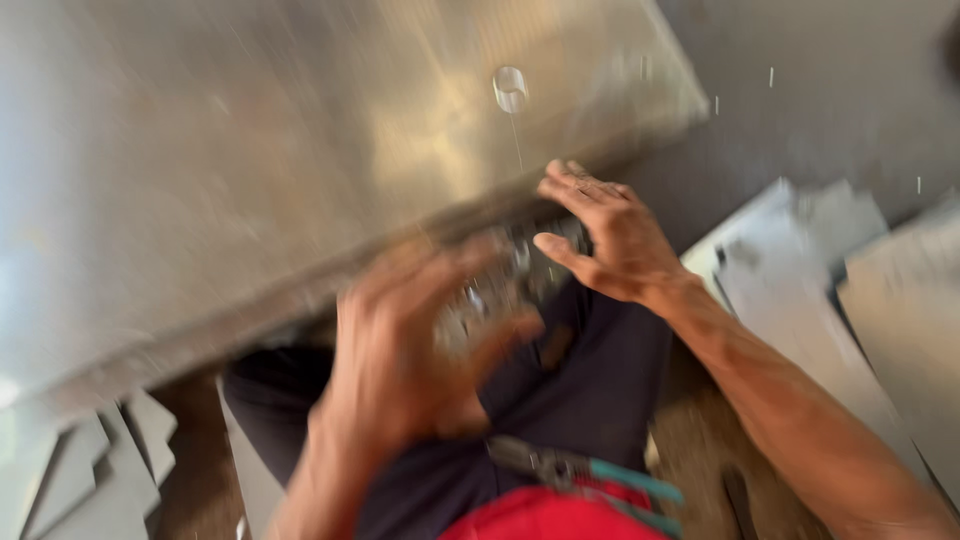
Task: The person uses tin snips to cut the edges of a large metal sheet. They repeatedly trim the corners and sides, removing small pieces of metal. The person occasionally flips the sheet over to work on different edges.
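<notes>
- Metal sheet [300,150] — big, shiny, fills the upper left of the head view; its near edge runs on a slant from lower left up toward upper right, so its long axis lies diagonal, ahead of and above both hands.
- A round hole [510,88] sits in the sheet near the far right part, beyond the right hand.
- Right hand [610,240]: fingers spread and open, fingertips on or right at the sheet's near edge, thumb pointing left underneath. Looks like it touches the edge but does not clamp it — blur makes contact hard to confirm.
- Left hand [410,350]: very blurred, fingers curled and half open, just below the sheet edge, back of the hand toward the camera. Cannot tell if it grips anything.
- Between the two hands, under the edge, some small shiny bits [500,285] — too smeared to identify.
- Right hand is the nearer one to the sheet edge; left sits lower, closer to the body.
- Pliers [590,475] w/ teal handles lie across the lap, on dark trousers above a red cloth [540,515], near the left wrist, untouched.
- Grey cut panels [800,290] lie on the floor at right, more offcuts [90,470] at lower left, well apart from the hands.
</notes>
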